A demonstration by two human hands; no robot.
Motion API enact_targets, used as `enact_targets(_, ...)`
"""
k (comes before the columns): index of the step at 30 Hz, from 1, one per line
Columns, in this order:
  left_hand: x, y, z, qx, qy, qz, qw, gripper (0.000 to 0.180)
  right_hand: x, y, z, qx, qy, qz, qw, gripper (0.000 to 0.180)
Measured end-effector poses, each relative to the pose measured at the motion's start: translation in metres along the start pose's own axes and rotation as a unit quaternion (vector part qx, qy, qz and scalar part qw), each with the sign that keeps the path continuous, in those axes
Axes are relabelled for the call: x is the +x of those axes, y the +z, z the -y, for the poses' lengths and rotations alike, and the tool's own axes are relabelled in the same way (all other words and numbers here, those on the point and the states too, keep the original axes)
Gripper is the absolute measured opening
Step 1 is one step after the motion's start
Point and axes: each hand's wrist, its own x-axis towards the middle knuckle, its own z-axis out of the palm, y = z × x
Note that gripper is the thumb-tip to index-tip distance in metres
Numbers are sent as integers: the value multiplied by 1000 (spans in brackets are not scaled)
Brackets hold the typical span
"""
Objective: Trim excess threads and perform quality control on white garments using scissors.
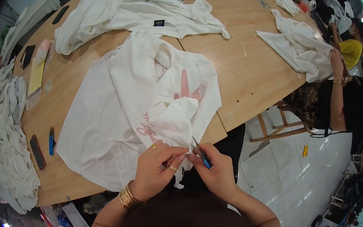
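A white garment (pixel 95 116) with pink lettering and a pink printed shape is spread on the wooden table in front of me, its near part bunched up. My left hand (pixel 157 162), with rings and a gold bracelet, pinches a bit of the garment's fabric at the table's near edge. My right hand (pixel 215 167) is closed around blue-handled thread snips (pixel 206 161), whose dark blade points up and left beside the pinched cloth. The two hands' fingertips meet at that spot. Whether the blades touch the fabric I cannot tell.
Another white garment (pixel 126 7) with a black label lies farther back. At left are a heap of white garments (pixel 2 137), a phone (pixel 38 152), spare blue snips (pixel 51 142) and a yellow pad (pixel 37 73). A co-worker (pixel 359 108) at right handles white cloth (pixel 298 46).
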Motion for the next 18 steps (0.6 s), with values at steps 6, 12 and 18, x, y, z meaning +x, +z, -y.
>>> enact_targets(6, 1, -11, 8, -6, -38, 8, 999, 9, 12, -2, -15, -132, -128, -63, 981, 19)
enact_targets(12, 1, -15, 5, -114, -128, 37, 985, 12, 15, -11, 1, -56, -64, -5, 996, 21)
enact_targets(18, 0, -12, 1, -123, -126, 16, 984, 11, -5, -26, 30, -15, 49, 148, 988, 18)
